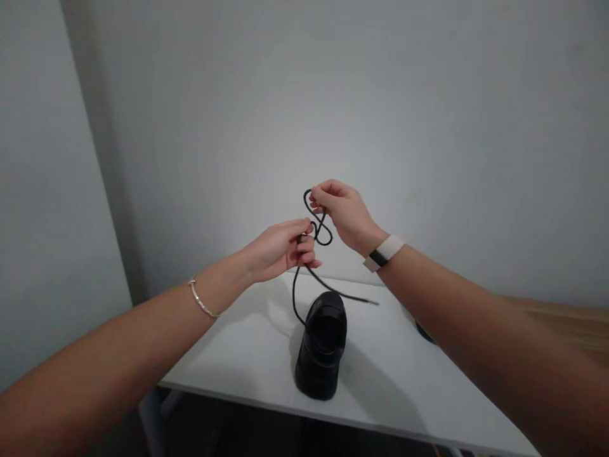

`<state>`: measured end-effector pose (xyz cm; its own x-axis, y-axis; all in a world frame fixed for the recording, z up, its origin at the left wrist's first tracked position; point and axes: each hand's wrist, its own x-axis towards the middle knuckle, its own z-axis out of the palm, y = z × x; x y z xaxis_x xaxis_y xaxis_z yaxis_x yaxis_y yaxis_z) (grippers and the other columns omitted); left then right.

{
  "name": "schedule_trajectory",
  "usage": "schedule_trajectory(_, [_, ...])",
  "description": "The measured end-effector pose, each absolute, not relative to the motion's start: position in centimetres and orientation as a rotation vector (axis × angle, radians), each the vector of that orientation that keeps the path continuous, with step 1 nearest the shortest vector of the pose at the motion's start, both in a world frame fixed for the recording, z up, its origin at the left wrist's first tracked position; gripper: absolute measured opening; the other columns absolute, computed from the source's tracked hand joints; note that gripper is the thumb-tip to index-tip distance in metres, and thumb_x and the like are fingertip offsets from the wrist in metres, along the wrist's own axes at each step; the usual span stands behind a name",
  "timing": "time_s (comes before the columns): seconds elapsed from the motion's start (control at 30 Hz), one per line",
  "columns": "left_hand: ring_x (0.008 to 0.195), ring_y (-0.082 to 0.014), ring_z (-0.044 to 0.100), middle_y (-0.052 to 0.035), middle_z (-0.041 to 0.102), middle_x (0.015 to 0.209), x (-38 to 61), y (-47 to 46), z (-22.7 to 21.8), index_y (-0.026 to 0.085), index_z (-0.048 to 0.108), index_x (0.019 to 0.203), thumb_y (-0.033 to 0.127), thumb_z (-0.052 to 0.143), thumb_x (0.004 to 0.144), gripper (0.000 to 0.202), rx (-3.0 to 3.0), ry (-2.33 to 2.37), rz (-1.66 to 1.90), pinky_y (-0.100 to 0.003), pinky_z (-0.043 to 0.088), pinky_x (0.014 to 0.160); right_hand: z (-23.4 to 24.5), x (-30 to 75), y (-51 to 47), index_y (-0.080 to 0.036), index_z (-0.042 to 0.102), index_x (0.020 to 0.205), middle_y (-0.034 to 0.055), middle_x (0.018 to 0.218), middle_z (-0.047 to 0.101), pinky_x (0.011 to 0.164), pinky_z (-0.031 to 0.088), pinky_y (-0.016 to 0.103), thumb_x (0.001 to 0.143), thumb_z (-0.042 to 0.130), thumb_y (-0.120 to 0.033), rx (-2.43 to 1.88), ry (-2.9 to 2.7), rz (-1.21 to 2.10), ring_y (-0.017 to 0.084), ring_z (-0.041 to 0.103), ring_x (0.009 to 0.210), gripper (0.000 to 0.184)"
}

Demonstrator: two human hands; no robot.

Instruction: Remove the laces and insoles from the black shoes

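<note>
A black shoe [321,346] stands on the white table with its heel toward me. From its left side a black shoelace [294,295] rises to my left hand [288,247], whose thumb and forefinger are pinched on it. Higher and to the right, my right hand [340,209] pinches a loop of the same lace between thumb and fingertips. Between the two hands the lace crosses itself in small loops. A free end of it hangs out to the right, above the shoe's toe.
The white table [228,362] has its front edge below the shoe and meets a pale wall [285,114] behind. A dark object [423,332] is mostly hidden behind my right forearm. At the right is a wooden surface [561,320].
</note>
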<state>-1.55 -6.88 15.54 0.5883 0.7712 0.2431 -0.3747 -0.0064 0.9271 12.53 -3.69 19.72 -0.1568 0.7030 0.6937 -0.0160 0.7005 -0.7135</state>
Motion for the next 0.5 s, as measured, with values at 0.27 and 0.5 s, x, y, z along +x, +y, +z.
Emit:
schedule_trajectory(0.27, [0.049,-0.0067,0.039,0.0054,0.043,0.059,-7.5,-2.9,11.2,0.015,0.053,0.076,0.041,0.062,0.088,0.029,1.576,0.742,1.279,-0.016,0.032,0.046,14.8,12.1,-2.4,-0.015,0.064,0.071,-0.0057,0.059,0.051,0.055,0.031,0.025,0.073,0.070,-0.036,-0.762,-1.869,0.798,0.008,0.039,0.056,0.022])
schedule_trajectory(0.5, [0.074,-0.0168,0.060,-0.0027,0.060,0.075,-6.1,-3.6,4.5,0.014,0.058,0.098,0.067,0.046,0.087,0.056,1.312,0.526,1.048,-0.034,0.046,0.081,11.5,8.8,0.2,-0.015,0.058,0.079,-0.0019,0.067,0.060,0.060,0.051,0.026,0.075,0.069,-0.045,-0.689,-1.749,1.044,0.010,0.059,0.059,0.032])
